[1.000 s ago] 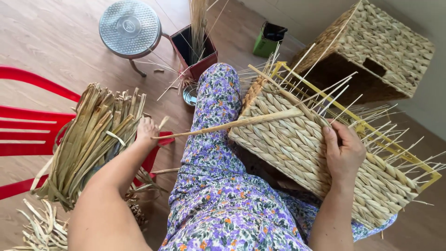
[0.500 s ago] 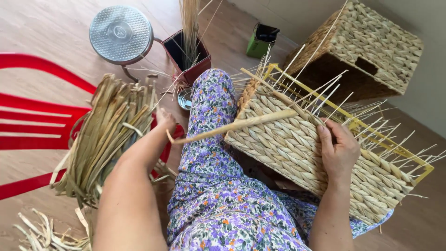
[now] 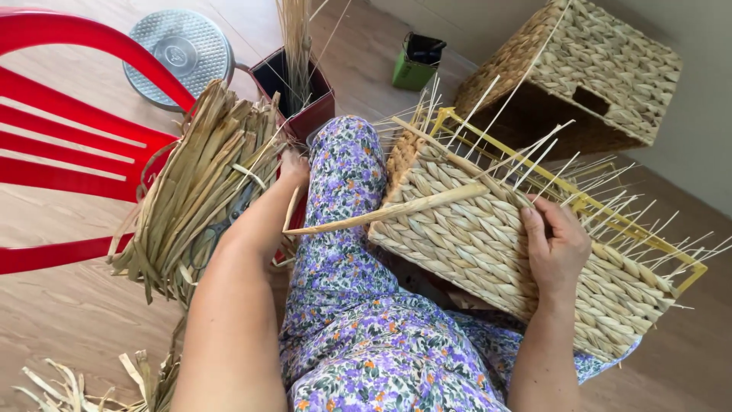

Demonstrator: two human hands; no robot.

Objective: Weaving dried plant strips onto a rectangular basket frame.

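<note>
The right hand [image 3: 555, 246] lies flat on the side of the half-made woven basket [image 3: 488, 236], which rests on the person's lap. Its fingers [image 3: 534, 229] are spread a little and press on the weave, close to the yellow frame [image 3: 579, 200] at the basket's open top. One long flat straw strip [image 3: 389, 214] sticks out from the weave near this hand and points across the lap toward the other arm.

The left hand [image 3: 293, 166] reaches out to the side and pushes into the bundle of dried straw [image 3: 202, 187] that lies on the red chair [image 3: 69, 145]. The fingers are down among the strips, so I cannot tell if they are curled or what they pinch. The hand touches the top end of the bundle.

Thin pale sticks [image 3: 534, 156] poke up all along the basket's rim. The person wears purple flower trousers [image 3: 366, 336].

On the floor behind the lap stands a dark red box [image 3: 316, 103] with thin stalks standing in it. Beside it is a round metal stool [image 3: 179, 53]. A small green box [image 3: 415, 65] sits farther back. A finished woven basket [image 3: 587, 76] lies tipped on its side near the wall. More loose straw scraps [image 3: 84, 381] lie on the wooden floor [image 3: 69, 320] by the chair.
</note>
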